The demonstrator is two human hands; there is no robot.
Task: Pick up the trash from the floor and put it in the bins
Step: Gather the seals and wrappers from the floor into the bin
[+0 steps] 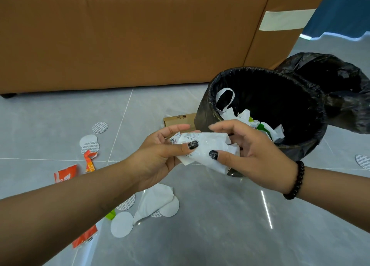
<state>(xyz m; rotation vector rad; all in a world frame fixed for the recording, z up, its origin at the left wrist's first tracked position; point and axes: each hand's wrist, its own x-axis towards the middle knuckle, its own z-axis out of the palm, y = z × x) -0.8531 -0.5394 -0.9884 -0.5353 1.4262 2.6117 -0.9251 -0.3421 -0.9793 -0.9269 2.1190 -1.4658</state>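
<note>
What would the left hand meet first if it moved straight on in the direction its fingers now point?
Probably the right hand: the left hand points right, across the crumpled white plastic wrapper both hold. Beyond stands the round bin with the black bag liner, though depth is unclear.

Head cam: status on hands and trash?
Left hand and right hand both grip white wrapper beside bin. Discs, orange scraps on floor. Nothing blocking bin mouth.
</note>
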